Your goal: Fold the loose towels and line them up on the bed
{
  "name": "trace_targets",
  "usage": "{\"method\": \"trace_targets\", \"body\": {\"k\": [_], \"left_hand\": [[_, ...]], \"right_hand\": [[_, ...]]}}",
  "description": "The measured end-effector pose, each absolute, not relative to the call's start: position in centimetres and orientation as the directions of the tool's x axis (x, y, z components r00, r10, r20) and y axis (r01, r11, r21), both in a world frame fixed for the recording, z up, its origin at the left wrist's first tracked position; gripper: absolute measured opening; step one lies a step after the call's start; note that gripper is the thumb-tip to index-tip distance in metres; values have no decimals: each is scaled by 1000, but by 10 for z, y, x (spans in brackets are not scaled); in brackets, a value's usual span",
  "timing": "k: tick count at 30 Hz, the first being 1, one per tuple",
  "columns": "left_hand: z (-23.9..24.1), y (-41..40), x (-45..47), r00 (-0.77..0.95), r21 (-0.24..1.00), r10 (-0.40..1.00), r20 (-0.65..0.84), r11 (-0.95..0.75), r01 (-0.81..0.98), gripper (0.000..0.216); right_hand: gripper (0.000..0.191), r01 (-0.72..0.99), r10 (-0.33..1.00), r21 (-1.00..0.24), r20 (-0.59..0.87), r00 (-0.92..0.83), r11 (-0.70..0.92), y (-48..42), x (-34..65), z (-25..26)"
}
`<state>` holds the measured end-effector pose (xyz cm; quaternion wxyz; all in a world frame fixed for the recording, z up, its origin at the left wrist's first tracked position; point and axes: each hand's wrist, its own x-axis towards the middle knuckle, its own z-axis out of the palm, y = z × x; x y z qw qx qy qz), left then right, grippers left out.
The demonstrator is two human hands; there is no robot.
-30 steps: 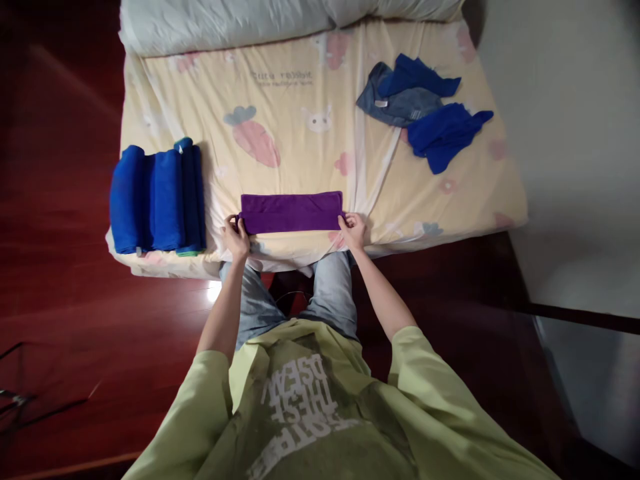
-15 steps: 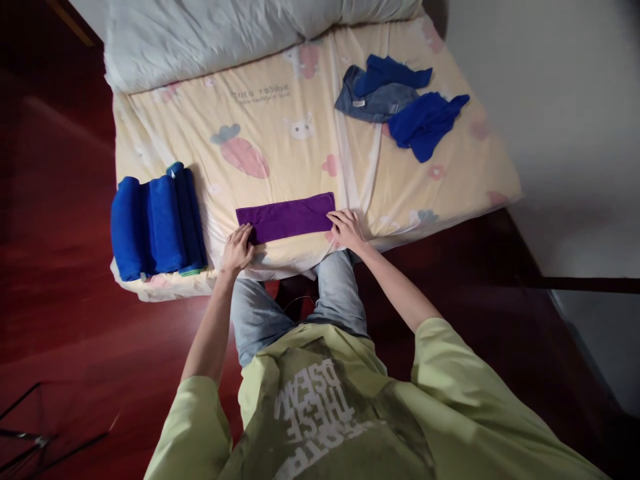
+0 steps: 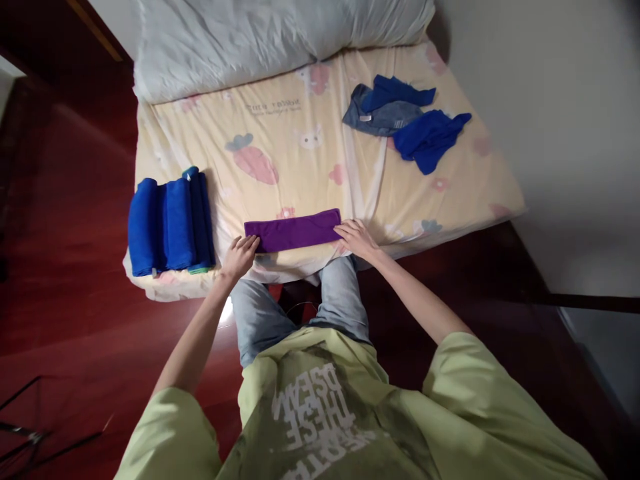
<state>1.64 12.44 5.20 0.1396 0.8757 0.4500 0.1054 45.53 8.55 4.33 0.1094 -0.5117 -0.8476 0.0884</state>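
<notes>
A purple cloth point(image 3: 299, 231), folded into a long narrow strip, lies across the front edge of the bed before me. My left hand point(image 3: 241, 256) is at its left end, fingers together and closed on the lower left corner. At the opposite end my right hand point(image 3: 356, 237) has its fingertips closed on the right edge, thumb tucked below. The strip looks flat and stretched between both hands. Left of it sit rolled or folded blue towels point(image 3: 170, 223), side by side, with a darker teal one at their right.
A bed point(image 3: 300, 180) with a rabbit-and-carrot sheet spreads ahead. Loose crumpled cloths lie at the far right: a grey-blue one point(image 3: 383, 119) and a bright blue one point(image 3: 431, 138). A pale bulky quilt point(image 3: 280, 43) fills the back. A thin black stand point(image 3: 35, 437) is on the floor at lower left.
The strip's far edge has come slightly toward me, uncovering a small red flower print on the sheet. Both hands stay at its ends. My view has tilted a little.
</notes>
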Motion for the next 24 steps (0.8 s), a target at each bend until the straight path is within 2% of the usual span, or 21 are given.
{"method": "trace_targets", "body": {"k": [2,7,12,16,19,24], "left_hand": [[50,111,10,565,355,823,57,-546,759,57],[43,103,10,505,406,860,77,-489,772,63],[39,105,11,508,460,855,105,-494,738,61],[39,102,5,461,483,876,142,-468,740,59],[43,103,-1,490,463,857,160,-503,730,55],[41,107,-7,540,514,840,47,-484,708,45]], "right_hand": [[44,844,888,-283,81,-452,456,74,453,41],[47,869,941,-362,105,-320,336,64,444,34],[56,828,941,-449,128,-314,337,67,450,32],[52,824,938,-450,120,-326,343,67,459,36],[48,819,929,-444,109,-353,364,64,464,40],[42,729,935,-598,105,-339,332,61,470,29]]}}
